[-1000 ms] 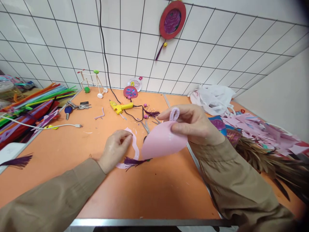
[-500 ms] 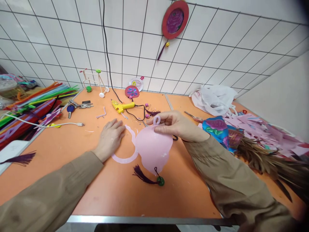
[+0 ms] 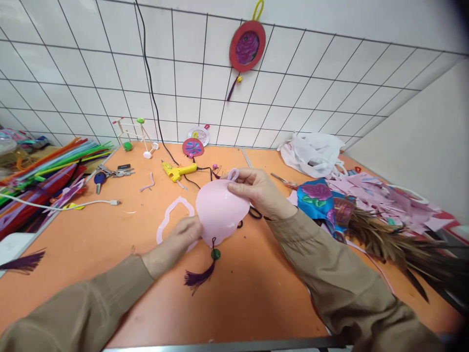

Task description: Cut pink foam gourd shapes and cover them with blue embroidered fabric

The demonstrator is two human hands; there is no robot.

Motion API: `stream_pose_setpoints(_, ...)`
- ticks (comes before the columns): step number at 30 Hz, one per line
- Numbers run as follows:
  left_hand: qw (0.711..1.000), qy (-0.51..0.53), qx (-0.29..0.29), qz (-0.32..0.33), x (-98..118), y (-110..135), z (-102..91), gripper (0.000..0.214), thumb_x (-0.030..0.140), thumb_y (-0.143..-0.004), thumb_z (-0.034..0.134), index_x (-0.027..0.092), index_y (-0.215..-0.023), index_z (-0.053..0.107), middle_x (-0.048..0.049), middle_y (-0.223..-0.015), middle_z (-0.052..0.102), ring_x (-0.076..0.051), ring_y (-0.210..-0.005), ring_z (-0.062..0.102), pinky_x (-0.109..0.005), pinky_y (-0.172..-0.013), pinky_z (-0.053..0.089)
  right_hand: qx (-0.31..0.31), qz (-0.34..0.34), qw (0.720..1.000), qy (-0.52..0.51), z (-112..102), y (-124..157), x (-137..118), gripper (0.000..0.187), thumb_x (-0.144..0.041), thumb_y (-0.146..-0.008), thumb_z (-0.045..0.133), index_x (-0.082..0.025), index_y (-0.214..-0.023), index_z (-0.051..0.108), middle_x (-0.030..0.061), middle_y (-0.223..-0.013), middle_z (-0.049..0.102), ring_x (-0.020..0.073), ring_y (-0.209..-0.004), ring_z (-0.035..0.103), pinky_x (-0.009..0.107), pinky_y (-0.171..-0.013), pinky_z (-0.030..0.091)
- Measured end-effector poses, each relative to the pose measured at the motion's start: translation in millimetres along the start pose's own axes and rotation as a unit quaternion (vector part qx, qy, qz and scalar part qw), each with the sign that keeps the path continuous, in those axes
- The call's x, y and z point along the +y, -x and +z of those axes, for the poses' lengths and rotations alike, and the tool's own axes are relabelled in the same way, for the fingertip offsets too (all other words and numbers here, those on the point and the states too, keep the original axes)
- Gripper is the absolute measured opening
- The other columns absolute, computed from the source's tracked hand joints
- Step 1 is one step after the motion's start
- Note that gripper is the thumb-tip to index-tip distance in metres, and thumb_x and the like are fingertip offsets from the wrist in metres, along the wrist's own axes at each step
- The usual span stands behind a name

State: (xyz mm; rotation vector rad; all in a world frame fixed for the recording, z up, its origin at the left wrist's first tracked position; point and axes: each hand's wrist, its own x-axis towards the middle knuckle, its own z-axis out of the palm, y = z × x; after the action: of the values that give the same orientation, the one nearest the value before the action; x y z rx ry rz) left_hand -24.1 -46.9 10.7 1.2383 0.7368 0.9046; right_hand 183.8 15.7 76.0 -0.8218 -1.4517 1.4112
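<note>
A pink, rounded paper ornament (image 3: pixel 222 210) is tilted up above the table. It has a lilac loop (image 3: pixel 233 174) at its top, and a green bead (image 3: pixel 216 254) with a dark purple tassel (image 3: pixel 201 277) hangs from its lower end. My right hand (image 3: pixel 256 190) pinches the top edge beside the loop, thumb in front. My left hand (image 3: pixel 179 242) grips the lower left edge, its fingertips hidden behind the ornament. On the table behind my left hand lies a thin pink paper ring (image 3: pixel 168 212), partly covered by that hand.
A yellow glue gun (image 3: pixel 179 171) with a black cord lies behind the ornament. Keys (image 3: pixel 117 171), a white cable (image 3: pixel 91 204) and pipe cleaners (image 3: pixel 54 168) are at left. At right are scissors (image 3: pixel 284 181), a plastic bag (image 3: pixel 311 154), pink scraps (image 3: pixel 384 195) and brown feathers (image 3: pixel 388 239).
My left hand has moved from the paper ring to the ornament's lower left edge and closed on it. The ornament is tilted up more, its tassel hanging downward. The view has shifted slightly.
</note>
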Motion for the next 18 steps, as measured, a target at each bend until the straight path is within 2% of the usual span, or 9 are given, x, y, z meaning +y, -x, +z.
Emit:
stream_pose_setpoints(1,0.999,0.004,-0.031,-0.012,-2,-1,3.7,0.058,0.070,-0.075,0.070,0.017,-0.097,0.079,-0.0151,-0.101,0.077,-0.032,-0.096,0.071,-0.042,-0.085,0.055,0.014,-0.005,1.000,-0.004,-1,-1,-1,0.032,-0.039,-0.063,0.089,-0.017,-0.073,0.069,0.0027,-0.078,0.070,0.0153,-0.073,0.063,0.027,-0.066,0.052)
stream_pose_setpoints(3,0.998,0.004,-0.048,-0.039,-5,-5,6.7,0.047,0.058,-0.074,0.078,0.018,-0.097,0.078,-0.0127,-0.094,0.077,-0.028,-0.088,0.072,-0.038,-0.079,0.055,0.033,-0.016,0.999,-0.008,-4,-2,-4,0.033,-0.039,-0.061,0.089,-0.017,-0.071,0.068,0.0026,-0.076,0.068,0.0152,-0.072,0.061,0.027,-0.064,0.050)
stream_pose_setpoints(7,0.998,0.005,-0.017,-0.057,-3,-18,1.5,0.042,0.053,-0.067,0.084,0.014,-0.080,0.076,-0.0095,-0.073,0.075,-0.022,-0.068,0.069,-0.035,-0.070,0.055,0.042,-0.045,0.998,-0.001,-10,-1,-12,0.032,-0.038,-0.063,0.088,-0.017,-0.068,0.065,0.0019,-0.078,0.066,0.0141,-0.071,0.059,0.027,-0.065,0.049)
stream_pose_setpoints(14,0.996,-0.071,-0.019,-0.048,27,-32,-14.2,0.037,0.049,-0.069,0.084,0.013,-0.068,0.073,-0.0065,-0.064,0.071,-0.015,-0.059,0.062,-0.028,-0.060,0.050,0.061,-0.087,0.994,0.035,-24,1,-22,0.024,-0.031,-0.066,0.084,-0.018,-0.067,0.065,0.0009,-0.077,0.067,0.0144,-0.071,0.059,0.029,-0.068,0.049)
stream_pose_setpoints(16,0.996,-0.061,-0.044,-0.050,29,-32,-14.4,0.038,0.051,-0.072,0.081,0.013,-0.071,0.073,-0.0071,-0.066,0.071,-0.016,-0.059,0.062,-0.029,-0.061,0.050,0.054,-0.093,0.992,0.062,-26,3,-26,0.019,-0.030,-0.068,0.082,-0.018,-0.068,0.067,0.0012,-0.076,0.068,0.0149,-0.071,0.059,0.030,-0.068,0.050)
stream_pose_setpoints(18,0.995,-0.021,-0.089,-0.046,28,-31,-12.3,0.044,0.057,-0.078,0.074,0.013,-0.080,0.075,-0.0108,-0.074,0.074,-0.021,-0.067,0.067,-0.033,-0.067,0.053,0.034,-0.110,0.988,0.102,-28,6,-32,0.013,-0.028,-0.071,0.081,-0.018,-0.072,0.072,0.0025,-0.077,0.069,0.0156,-0.071,0.061,0.030,-0.067,0.050)
